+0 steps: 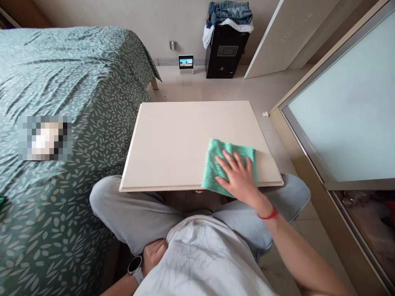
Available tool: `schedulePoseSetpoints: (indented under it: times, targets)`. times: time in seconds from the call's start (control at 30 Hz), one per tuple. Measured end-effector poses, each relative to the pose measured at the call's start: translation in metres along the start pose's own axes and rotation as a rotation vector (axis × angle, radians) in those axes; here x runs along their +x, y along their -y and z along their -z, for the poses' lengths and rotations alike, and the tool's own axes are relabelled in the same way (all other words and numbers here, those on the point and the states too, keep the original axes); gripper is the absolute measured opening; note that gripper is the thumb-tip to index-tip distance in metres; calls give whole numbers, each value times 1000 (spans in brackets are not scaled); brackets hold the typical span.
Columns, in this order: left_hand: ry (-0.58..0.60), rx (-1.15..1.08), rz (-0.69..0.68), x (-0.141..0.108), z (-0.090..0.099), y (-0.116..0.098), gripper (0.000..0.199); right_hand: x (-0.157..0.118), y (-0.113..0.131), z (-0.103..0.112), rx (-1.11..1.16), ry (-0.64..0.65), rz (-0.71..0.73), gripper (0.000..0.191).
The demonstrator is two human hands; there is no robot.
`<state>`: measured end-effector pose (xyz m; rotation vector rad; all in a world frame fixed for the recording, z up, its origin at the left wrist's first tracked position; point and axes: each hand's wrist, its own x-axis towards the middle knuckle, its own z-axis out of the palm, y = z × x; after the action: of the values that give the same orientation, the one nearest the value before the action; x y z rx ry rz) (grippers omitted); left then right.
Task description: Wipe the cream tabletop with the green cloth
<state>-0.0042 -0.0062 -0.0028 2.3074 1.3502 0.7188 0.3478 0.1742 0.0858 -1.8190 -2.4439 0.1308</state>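
Right hand (236, 172) pressing flat on a crumpled mint-green microfibre cloth (212, 172), fingers (233, 161) spread wide, with no pinch or grip. Cloth lying on the near right part of a cream rectangular wooden board (180, 139) with a moulded edge, one side of the cloth hanging just over the near edge. Board level across the knees of pale grey trousers (129, 201). Red cord bracelet (268, 214) around the right wrist. Left hand (153, 254) low against the hem of a white T-shirt (203, 255), curled fingers (158, 246) narrow, any contents impossible to tell. White-strapped wristwatch (135, 265) on that wrist. To the left, a green leaf-patterned bedspread (61, 82); to the right, a frosted glass door panel (336, 94); farther ahead, a small tablet screen (185, 63) on the tiled floor near a black safe (224, 51) topped with a heap of clothes (227, 14).
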Motion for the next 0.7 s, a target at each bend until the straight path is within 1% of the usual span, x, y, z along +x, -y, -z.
schedulePoseSetpoints:
  times: [0.07, 0.1, 0.17, 0.2, 0.27, 0.37, 0.43, 0.47, 0.53, 0.57, 0.63, 0.7]
  targets:
    - [-1, 4, -11, 2, 1, -1, 36, -20, -43, -1, -60, -21, -108, 69]
    - [1, 4, -15, 3, 1, -1, 36, -24, -62, -1, -77, -23, -155, 70]
    - [10, 6, -16, 4, 2, -1, 36, -16, -94, 1, -82, -9, -245, 72]
    - [16, 4, -20, 5, 2, -1, 37, -5, -107, 3, -71, 2, -287, 74]
    - [19, 1, -36, 5, 3, 0, 37, 30, -127, 9, -32, 26, -346, 79]
    - [20, -2, -56, 6, 3, 0, 37, 101, -142, 23, 37, 53, -396, 83]
    - [26, -1, -35, 6, 3, -1, 38, 149, -140, 33, 85, 56, -462, 81]
    - [32, -4, -19, 6, 3, -1, 38, 171, -135, 37, 107, 50, -505, 80]
    - [44, -15, 2, 5, 3, -1, 38, 211, -116, 41, 142, 38, -558, 80]
    - [49, -23, 6, 4, 2, 0, 38, 228, -103, 41, 155, 34, -551, 80]
    - [59, -36, 2, 2, 1, 2, 36, 258, -67, 38, 184, 32, -463, 80]
    - [76, -41, -5, 0, 0, 6, 35, 285, -23, 32, 217, 38, -318, 81]
